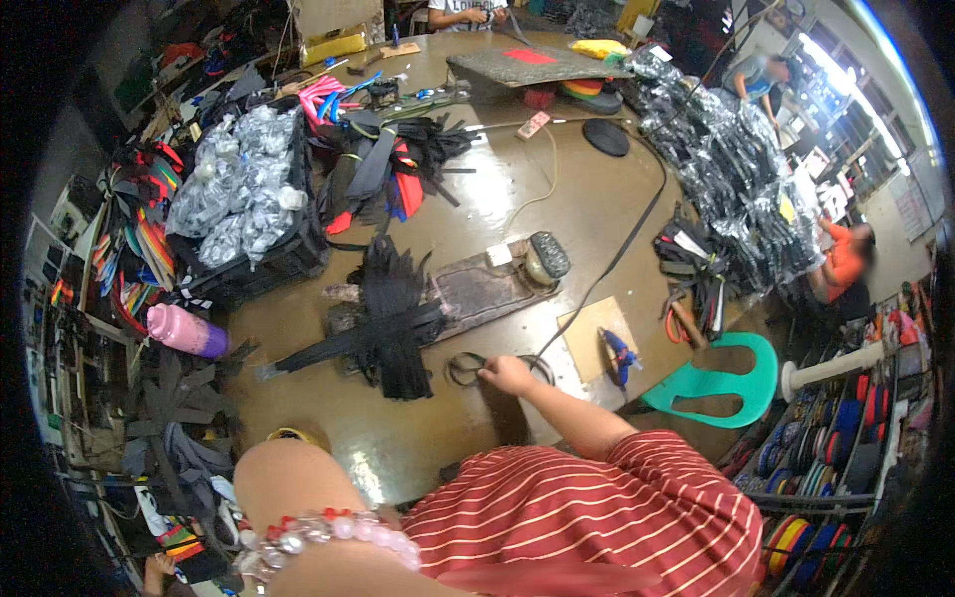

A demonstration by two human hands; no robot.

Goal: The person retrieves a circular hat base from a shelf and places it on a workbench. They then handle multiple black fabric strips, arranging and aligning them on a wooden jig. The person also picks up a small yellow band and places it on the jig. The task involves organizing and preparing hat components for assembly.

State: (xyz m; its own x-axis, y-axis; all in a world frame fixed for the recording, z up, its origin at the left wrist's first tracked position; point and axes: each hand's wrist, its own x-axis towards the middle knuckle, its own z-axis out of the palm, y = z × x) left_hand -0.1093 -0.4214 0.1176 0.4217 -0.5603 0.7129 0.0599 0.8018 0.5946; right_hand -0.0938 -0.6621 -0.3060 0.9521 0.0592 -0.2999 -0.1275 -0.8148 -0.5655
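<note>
My right hand [507, 375] reaches over the near part of the brown table [517, 423]. Its fingers are closed on a thin dark cord [453, 376], which loops out to the left of the hand. My left hand [298, 478] is raised close to the camera at the lower left, with beaded bracelets [333, 542] round the wrist; its fingers are hidden. Beyond the right hand lies a bundle of black strips [393, 338], with one long strip across it. A worn board [487, 298] bears a rounded, black-topped device [549, 261].
Right of my hand, a blue glue gun [619, 358] rests on a square board [597, 328]. A green stool [761, 368] stands beside the table. At left are a pink-purple bottle [187, 330] and a black crate [254, 279]. Plastic-wrapped black goods [731, 169] are piled right; other people work beyond.
</note>
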